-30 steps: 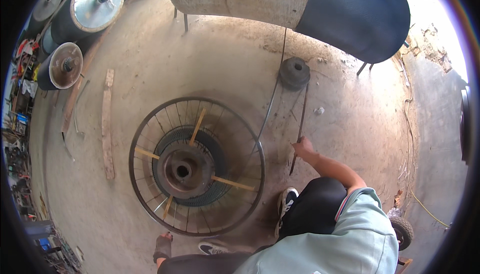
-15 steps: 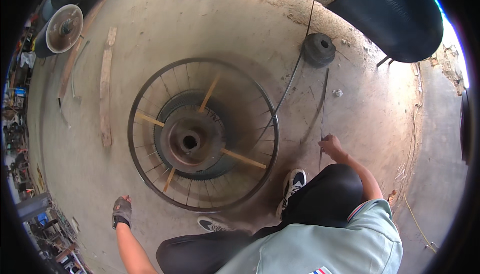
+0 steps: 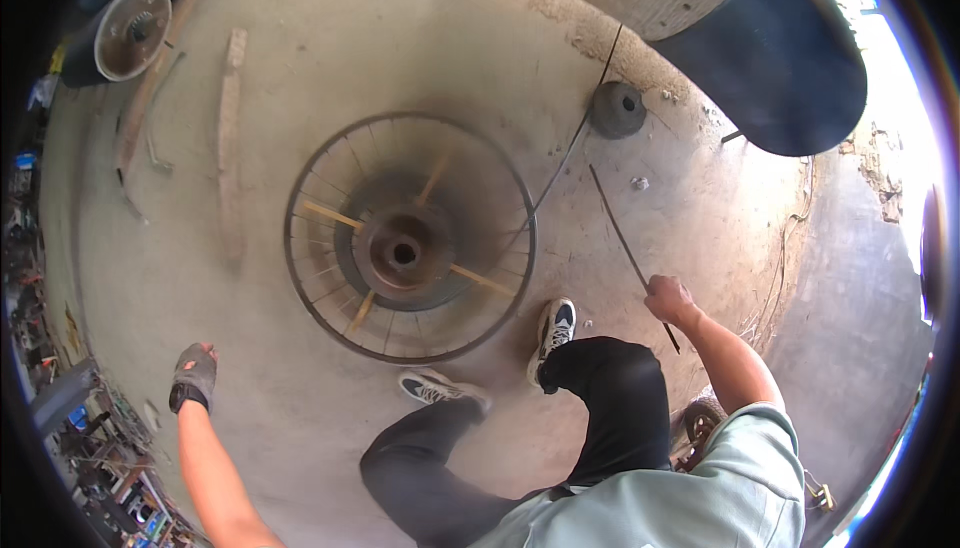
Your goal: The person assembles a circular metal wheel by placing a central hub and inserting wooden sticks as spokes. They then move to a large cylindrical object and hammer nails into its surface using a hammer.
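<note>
A thin dark rod (image 3: 622, 235) is gripped by my right hand (image 3: 672, 300), whose fingers are closed round it near its lower end. The rod slants up and left above the floor. Out to the left, my left hand (image 3: 194, 375) wears a grey fingerless glove. Its fingers are curled in, and nothing sticks out of them. Between and beyond my hands lies a large thin hoop (image 3: 536, 238) with many fine spokes, around a rusty round hub (image 3: 377, 260) with a central hole. Several yellowish wooden sticks (image 3: 335, 214) reach outward from the hub. Neither hand touches the hoop.
A dark stepped metal piece (image 3: 617, 111) sits beyond the hoop, beside a long thin cable (image 3: 573, 148). Large black rollers stand at upper right (image 3: 775, 63) and upper left (image 3: 130, 33). A wooden plank (image 3: 230, 138) lies left; clutter lines the left edge.
My right hand has tilted the rod from near upright to a slant. My legs have shifted from a crouch toward standing, and the hoop looks smaller. My left hand has moved farther left.
</note>
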